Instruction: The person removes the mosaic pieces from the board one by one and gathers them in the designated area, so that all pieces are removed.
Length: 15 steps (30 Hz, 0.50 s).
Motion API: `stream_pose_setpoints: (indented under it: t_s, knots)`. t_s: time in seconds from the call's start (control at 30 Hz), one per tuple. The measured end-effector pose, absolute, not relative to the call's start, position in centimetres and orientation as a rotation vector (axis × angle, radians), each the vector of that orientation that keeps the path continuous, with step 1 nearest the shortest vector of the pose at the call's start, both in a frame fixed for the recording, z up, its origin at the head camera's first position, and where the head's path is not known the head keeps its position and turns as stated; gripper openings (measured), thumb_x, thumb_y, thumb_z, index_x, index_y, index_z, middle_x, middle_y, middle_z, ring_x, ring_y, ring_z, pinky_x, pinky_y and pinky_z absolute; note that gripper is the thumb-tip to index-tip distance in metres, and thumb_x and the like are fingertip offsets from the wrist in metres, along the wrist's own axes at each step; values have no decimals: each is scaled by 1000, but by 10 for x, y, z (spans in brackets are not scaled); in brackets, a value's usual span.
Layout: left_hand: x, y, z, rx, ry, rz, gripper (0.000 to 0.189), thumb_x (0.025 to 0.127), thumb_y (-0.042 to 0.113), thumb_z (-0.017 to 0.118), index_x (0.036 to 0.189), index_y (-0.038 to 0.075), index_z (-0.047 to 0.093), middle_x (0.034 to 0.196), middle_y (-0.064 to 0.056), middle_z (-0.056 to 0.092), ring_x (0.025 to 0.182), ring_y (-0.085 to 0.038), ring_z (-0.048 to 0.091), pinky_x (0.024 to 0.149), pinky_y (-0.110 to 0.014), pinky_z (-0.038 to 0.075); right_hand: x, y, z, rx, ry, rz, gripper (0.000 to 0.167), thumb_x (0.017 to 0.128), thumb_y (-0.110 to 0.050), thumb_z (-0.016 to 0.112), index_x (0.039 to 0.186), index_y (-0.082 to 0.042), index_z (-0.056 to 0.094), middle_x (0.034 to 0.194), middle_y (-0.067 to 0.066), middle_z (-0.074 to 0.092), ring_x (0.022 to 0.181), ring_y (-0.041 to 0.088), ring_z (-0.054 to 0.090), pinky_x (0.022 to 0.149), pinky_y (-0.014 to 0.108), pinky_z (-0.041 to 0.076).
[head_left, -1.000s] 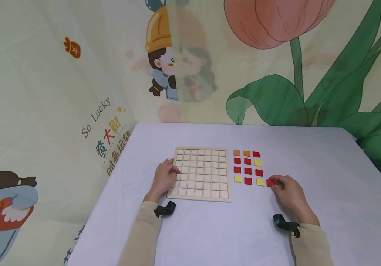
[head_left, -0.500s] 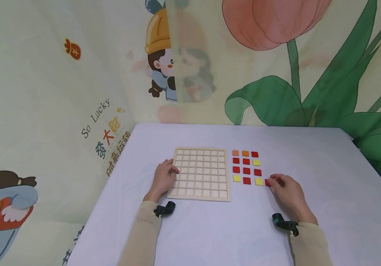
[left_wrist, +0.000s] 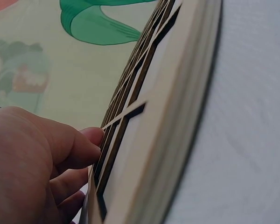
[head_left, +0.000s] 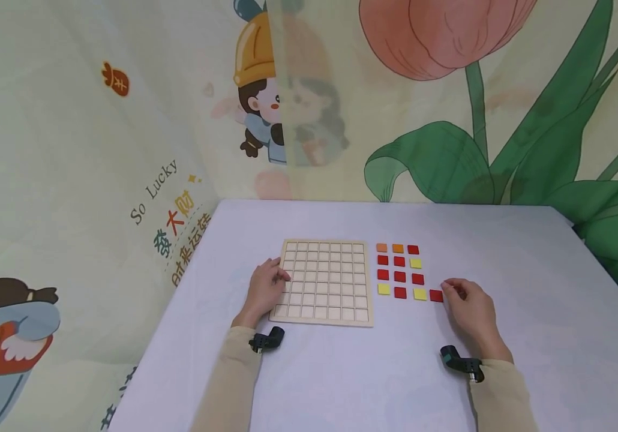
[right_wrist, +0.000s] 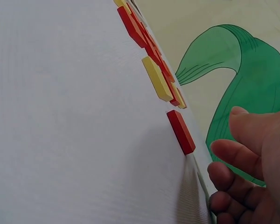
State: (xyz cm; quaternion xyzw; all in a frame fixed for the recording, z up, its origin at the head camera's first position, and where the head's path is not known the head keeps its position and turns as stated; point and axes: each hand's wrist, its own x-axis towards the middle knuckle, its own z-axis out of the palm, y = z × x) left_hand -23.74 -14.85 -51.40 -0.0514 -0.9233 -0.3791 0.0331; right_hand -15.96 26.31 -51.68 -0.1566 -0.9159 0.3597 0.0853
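A square wooden grid board (head_left: pixel 324 283) lies on the table, its cells bare. My left hand (head_left: pixel 267 287) rests at the board's left edge, thumb and fingertips over the rim; the left wrist view shows this hand (left_wrist: pixel 42 163) beside the raised grid strips (left_wrist: pixel 130 109). Right of the board are rows of small square tiles, red, yellow and orange. The outermost red tile (head_left: pixel 435 296) lies flat at the end of the front row. Just right of it is my right hand (head_left: pixel 470 309), fingers loosely bent; in the right wrist view nothing is between them, apart from the red tile (right_wrist: pixel 181 132).
A yellow tile (head_left: pixel 419 294) sits beside the outer red one, and two orange tiles (head_left: pixel 390 248) are in the back row. A white cloth covers the table (head_left: pixel 341 378). Behind it hangs a printed curtain (head_left: pixel 330 180). Each wrist carries a black camera mount (head_left: pixel 267 340).
My right hand has let go of the red tile at the front row's end and drawn slightly up and away. That tile shifted slightly toward the yellow one. My left hand stays put.
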Motion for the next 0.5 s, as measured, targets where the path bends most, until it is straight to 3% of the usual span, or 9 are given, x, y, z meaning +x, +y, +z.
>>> stream_pose_setpoints:
  t_s: [0.3, 0.5]
  knots:
    - [-235, -156, -512, -123, -2843, -1213, 12, 92, 5, 54, 91, 8, 66, 149, -14, 45, 145, -31, 27, 124, -41, 11, -166, 259, -521, -566, -2605, 1099, 38, 102, -29, 50, 125, -2, 60, 118, 19, 55, 104, 33, 50, 81, 41, 49]
    - [-241, -168, -496, -72, -2997, -1200, 14, 96, 14, 53, 106, 9, 62, 151, -12, 42, 143, -32, 32, 118, -50, 27, -163, 266, -511, -562, -2634, 1117, 42, 102, -34, 47, 128, -3, 58, 126, 20, 52, 108, 35, 50, 78, 39, 48]
